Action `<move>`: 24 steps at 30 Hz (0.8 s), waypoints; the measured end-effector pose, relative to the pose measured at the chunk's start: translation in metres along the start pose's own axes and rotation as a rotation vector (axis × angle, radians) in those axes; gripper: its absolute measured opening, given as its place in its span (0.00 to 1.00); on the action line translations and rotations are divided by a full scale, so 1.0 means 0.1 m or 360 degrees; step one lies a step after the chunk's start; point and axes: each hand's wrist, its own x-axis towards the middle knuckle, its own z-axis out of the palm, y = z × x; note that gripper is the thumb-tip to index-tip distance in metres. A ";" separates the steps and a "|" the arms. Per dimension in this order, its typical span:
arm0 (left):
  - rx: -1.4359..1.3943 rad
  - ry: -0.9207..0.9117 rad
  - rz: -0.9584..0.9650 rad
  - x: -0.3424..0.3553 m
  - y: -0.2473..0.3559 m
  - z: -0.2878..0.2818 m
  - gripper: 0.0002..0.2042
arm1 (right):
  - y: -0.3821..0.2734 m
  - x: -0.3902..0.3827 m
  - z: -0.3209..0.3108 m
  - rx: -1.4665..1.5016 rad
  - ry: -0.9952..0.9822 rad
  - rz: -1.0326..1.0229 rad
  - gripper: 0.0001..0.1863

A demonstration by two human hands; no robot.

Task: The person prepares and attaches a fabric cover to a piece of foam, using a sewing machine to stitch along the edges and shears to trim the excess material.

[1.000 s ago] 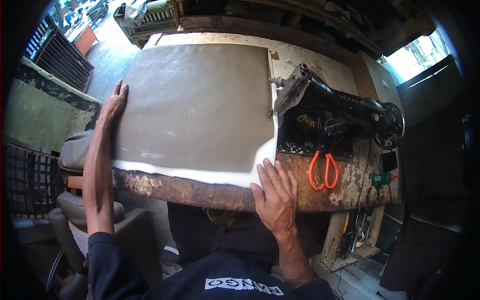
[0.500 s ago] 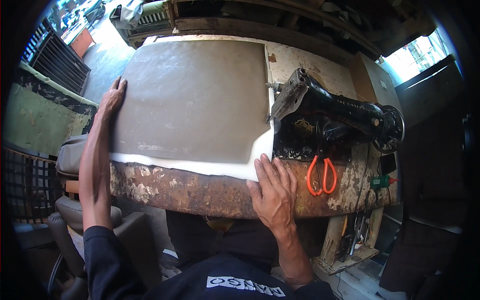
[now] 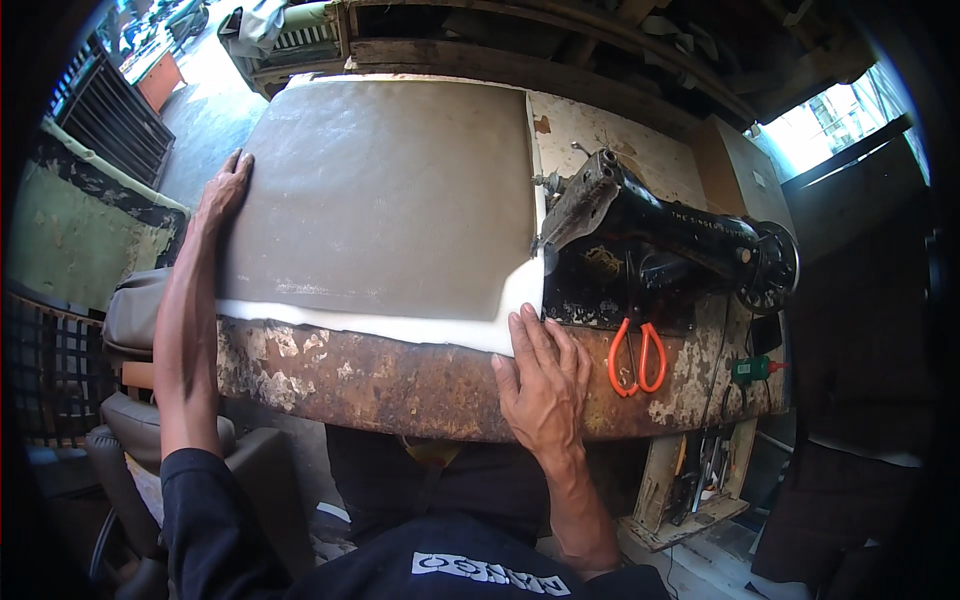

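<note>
A large brown-grey sheet, like leatherette (image 3: 385, 190), lies flat over a white foam layer (image 3: 400, 327) that sticks out along the near edge and near right corner. My left hand (image 3: 228, 185) rests along the left edge of the sheet, its fingers stretched out. At the near right corner, my right hand (image 3: 545, 370) lies flat with fingers extended, touching the foam's edge. A black sewing machine (image 3: 665, 215) stands at the right edge of the sheet, its needle end beside it. Orange-handled scissors (image 3: 638, 358) lie right of my right hand, blades toward the machine.
The worn table (image 3: 400, 385) has a rusty, peeling front edge. A green bottle with a red tip (image 3: 755, 369) lies at its right. Below hangs an open drawer (image 3: 690, 490) with several tools. A grey-brown upholstered chair (image 3: 250, 470) stands at the lower left.
The view has shifted slightly, moving the table and machine a little to the left in the picture. Both hands keep their places on the sheet and foam.
</note>
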 end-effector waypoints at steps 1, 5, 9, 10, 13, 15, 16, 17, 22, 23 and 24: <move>-0.0003 -0.0017 0.0002 0.01 0.01 0.05 0.37 | 0.00 0.00 0.00 -0.0011 -0.0009 0.0016 0.29; 0.0009 0.0026 0.0030 -0.05 0.02 -0.10 0.37 | -0.02 0.00 0.00 0.0014 -0.0010 0.0015 0.30; 0.0016 0.0099 0.0113 -0.17 0.08 -0.04 0.33 | 0.03 0.04 -0.02 0.0021 0.0034 0.0016 0.27; -0.0011 0.0242 0.0320 -0.20 0.08 -0.06 0.32 | 0.13 0.12 -0.09 0.0238 0.0001 0.0009 0.24; 0.0432 0.0279 0.0590 -0.37 0.00 -0.14 0.28 | 0.46 0.55 -0.20 0.1400 0.0079 0.0624 0.17; 0.0549 0.0169 0.0751 -0.69 0.12 -0.18 0.27 | 0.80 1.01 -0.23 0.1508 0.0067 0.0807 0.18; 0.0681 0.0065 0.0783 -0.94 0.29 -0.22 0.27 | 0.98 1.18 -0.11 0.1645 0.0000 0.1031 0.22; 0.0697 0.0017 0.0916 -1.15 0.27 -0.29 0.26 | 1.07 1.36 0.00 0.2230 -0.0098 0.0873 0.24; 0.0742 -0.0180 0.0870 -2.45 0.20 -0.72 0.27 | 0.76 1.90 0.02 0.3851 -0.0228 0.0189 0.18; 0.0709 -0.0149 0.0976 -2.67 0.33 -0.77 0.25 | 1.06 1.91 0.19 0.3134 -0.0038 -0.0030 0.18; 0.0736 -0.0080 0.1149 -2.86 0.40 -0.79 0.20 | 1.13 1.86 0.32 0.2807 0.0072 -0.0023 0.21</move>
